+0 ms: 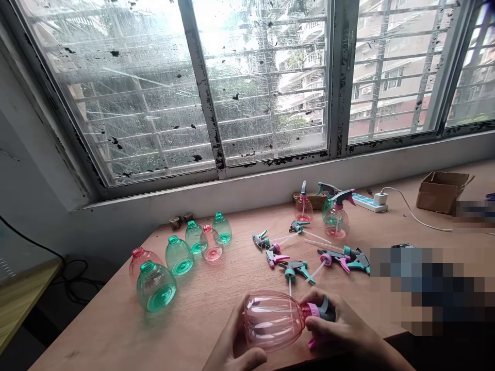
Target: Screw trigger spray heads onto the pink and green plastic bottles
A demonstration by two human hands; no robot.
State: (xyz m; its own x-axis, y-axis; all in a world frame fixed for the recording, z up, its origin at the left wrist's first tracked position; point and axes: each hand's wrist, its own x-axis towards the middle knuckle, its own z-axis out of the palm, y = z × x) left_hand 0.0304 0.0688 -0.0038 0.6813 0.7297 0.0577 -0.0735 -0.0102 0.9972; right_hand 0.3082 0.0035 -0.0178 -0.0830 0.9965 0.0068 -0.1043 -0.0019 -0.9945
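My left hand (232,346) cradles a clear pink spray bottle (273,319) lying on its side near the table's front edge. My right hand (340,325) is closed round the grey and pink trigger sprayer head (323,312) at the bottle's neck. Beyond my hands lie several loose sprayer heads (297,268) with thin dip tubes. To the left stand several capless green and pink bottles (157,286).
Three assembled spray bottles (335,216) stand at the back by the window wall. A white power strip (369,203) with a plug and cable lies behind them. An open cardboard box (441,191) sits far right. The wooden table (116,330) ends at the left.
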